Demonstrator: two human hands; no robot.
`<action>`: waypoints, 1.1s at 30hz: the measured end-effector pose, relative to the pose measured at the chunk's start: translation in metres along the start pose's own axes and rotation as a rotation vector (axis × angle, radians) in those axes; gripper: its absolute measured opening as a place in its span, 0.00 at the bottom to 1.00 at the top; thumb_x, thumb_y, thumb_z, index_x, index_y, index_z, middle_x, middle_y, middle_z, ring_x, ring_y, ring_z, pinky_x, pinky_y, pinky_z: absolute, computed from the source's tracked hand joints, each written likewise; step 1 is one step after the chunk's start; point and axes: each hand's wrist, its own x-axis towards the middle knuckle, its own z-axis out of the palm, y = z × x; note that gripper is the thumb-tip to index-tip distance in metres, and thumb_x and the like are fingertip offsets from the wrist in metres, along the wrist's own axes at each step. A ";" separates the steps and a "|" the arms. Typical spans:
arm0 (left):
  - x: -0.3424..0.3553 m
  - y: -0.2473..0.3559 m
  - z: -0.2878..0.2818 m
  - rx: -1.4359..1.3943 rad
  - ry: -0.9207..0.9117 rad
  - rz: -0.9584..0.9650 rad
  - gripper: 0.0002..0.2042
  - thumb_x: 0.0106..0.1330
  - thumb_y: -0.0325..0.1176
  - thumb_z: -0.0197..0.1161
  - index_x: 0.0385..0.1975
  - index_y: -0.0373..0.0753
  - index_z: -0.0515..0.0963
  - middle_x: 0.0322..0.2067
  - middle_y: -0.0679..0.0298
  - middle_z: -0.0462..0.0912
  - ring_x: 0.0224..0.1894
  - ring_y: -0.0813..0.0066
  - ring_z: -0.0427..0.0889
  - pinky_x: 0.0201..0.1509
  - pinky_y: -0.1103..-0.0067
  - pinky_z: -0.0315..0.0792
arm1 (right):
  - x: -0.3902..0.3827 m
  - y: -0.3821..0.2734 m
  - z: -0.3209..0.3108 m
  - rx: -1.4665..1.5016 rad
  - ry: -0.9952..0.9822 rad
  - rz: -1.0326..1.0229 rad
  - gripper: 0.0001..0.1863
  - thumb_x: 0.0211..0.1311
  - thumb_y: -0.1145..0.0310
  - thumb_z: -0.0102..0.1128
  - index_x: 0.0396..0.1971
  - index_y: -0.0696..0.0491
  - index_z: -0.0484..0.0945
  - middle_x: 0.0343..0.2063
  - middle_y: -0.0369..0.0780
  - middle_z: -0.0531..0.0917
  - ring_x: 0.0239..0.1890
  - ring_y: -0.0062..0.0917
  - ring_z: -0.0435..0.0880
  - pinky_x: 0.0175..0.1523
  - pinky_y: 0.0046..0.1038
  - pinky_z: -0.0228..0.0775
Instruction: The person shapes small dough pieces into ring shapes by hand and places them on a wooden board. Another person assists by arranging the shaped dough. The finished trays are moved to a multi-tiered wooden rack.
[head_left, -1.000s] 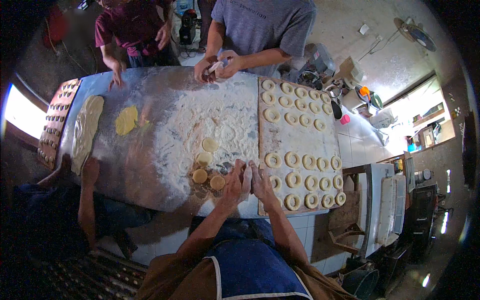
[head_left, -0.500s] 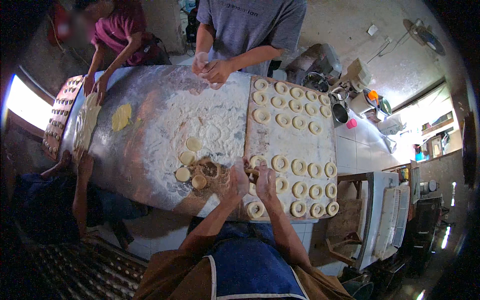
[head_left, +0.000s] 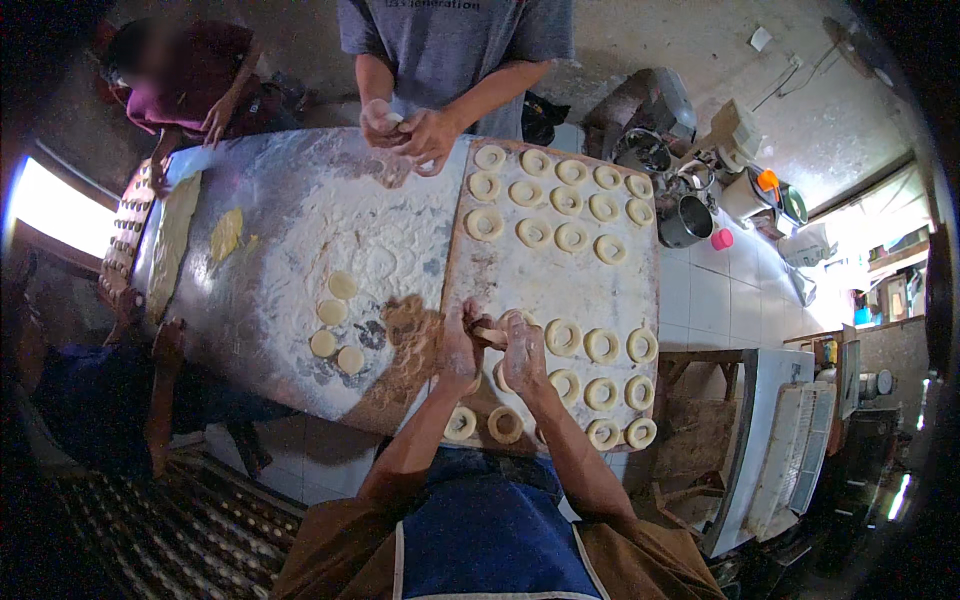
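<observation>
My left hand [head_left: 462, 348] and my right hand [head_left: 523, 352] are closed on a dough ring [head_left: 488, 334], held between them above the left part of a floured wooden board. The fingers partly hide it. Rows of pale dough rings [head_left: 563, 337] lie on the board around and beyond my hands; my right hand covers part of one. Left of my hands, several flat dough discs [head_left: 332, 312] rest on the floured metal tabletop [head_left: 290, 370].
Across the table, a person in grey works a small piece of dough with both hands [head_left: 425, 138]. A long dough sheet [head_left: 175, 240] and a yellow piece [head_left: 227, 234] lie at the left, with two more people beside them. Pots [head_left: 686, 220] stand beyond the board.
My view has swung right. My hands with the dough have moved from the board's left edge further over the board. The person in maroon has let go of the dough sheet.
</observation>
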 end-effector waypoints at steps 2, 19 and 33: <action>0.010 -0.023 -0.008 -0.027 -0.056 -0.070 0.13 0.70 0.42 0.48 0.34 0.40 0.74 0.28 0.68 0.73 0.31 0.78 0.73 0.34 0.78 0.69 | 0.003 0.003 -0.008 -0.044 0.021 -0.062 0.27 0.71 0.52 0.44 0.22 0.60 0.75 0.17 0.43 0.75 0.23 0.24 0.72 0.30 0.34 0.65; 0.106 0.014 -0.002 1.057 0.161 0.387 0.18 0.71 0.45 0.48 0.37 0.33 0.72 0.30 0.56 0.76 0.35 0.58 0.75 0.45 0.64 0.68 | 0.085 0.014 -0.009 -0.536 0.209 -0.374 0.32 0.52 0.65 0.66 0.55 0.63 0.67 0.33 0.47 0.81 0.36 0.39 0.79 0.42 0.38 0.72; 0.095 0.041 -0.081 1.381 0.130 0.678 0.18 0.60 0.45 0.63 0.44 0.39 0.77 0.41 0.49 0.80 0.47 0.51 0.77 0.54 0.62 0.68 | -0.032 -0.004 0.011 -0.285 0.103 -0.111 0.23 0.57 0.66 0.66 0.51 0.58 0.72 0.27 0.46 0.81 0.29 0.35 0.82 0.37 0.34 0.74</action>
